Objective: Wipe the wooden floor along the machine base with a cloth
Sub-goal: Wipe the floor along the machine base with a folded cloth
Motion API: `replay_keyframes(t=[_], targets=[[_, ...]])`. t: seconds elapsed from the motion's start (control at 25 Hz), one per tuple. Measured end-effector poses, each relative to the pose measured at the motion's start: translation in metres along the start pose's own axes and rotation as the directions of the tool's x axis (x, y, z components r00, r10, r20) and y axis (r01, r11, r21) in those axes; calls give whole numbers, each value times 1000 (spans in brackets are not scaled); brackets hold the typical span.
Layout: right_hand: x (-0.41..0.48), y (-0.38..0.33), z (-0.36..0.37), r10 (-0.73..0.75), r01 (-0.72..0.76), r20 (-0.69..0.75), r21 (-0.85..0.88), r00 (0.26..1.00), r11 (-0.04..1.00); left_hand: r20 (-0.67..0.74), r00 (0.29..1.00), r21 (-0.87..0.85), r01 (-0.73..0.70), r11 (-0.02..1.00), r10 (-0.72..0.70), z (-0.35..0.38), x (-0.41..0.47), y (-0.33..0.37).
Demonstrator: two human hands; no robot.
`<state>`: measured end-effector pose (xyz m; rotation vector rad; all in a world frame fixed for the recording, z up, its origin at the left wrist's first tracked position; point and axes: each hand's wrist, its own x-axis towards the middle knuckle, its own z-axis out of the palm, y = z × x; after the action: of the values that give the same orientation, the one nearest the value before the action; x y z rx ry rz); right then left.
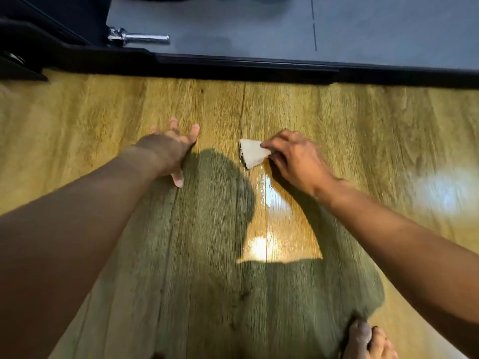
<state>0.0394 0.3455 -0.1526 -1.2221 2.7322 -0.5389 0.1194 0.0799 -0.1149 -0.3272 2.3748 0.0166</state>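
A small white folded cloth [252,153] lies on the wooden floor [363,130], pinched at its right corner by my right hand [295,159]. Behind the cloth, towards me, a wet shiny streak [269,198] runs along the boards. My left hand [172,149] rests flat on the floor with its fingers spread, to the left of the cloth. The black machine base [246,68] runs across the top of the view, a short way beyond both hands.
A grey platform [259,27] lies behind the base, with a chrome bar [145,38] sticking out of the black frame at the top left. My bare foot [365,340] is on the floor at the bottom right. My shadow covers the middle boards.
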Motion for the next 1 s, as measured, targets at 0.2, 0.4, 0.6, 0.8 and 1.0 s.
replay_keyframes(t=[0.2, 0.4, 0.6, 0.8, 1.0], targets=[[-99, -37, 12, -262, 246, 123, 126, 957, 961, -53, 996, -4, -72, 997, 72, 6, -7, -7], [-68, -30, 6, -218, 216, 52, 37, 975, 976, -141, 985, -86, -116, 989, 103, 14, -10, 11], [-97, -39, 14, -183, 181, 34, 61, 982, 982, -103, 986, -23, -133, 991, 130, 40, -27, 25], [-145, -47, 13, -474, 471, 169, 61, 864, 880, -76, 990, -21, -119, 993, 117, 36, -26, 32], [-89, -32, -6, -242, 245, 68, -47, 968, 968, -80, 993, -77, -96, 992, 90, 26, -25, 42]])
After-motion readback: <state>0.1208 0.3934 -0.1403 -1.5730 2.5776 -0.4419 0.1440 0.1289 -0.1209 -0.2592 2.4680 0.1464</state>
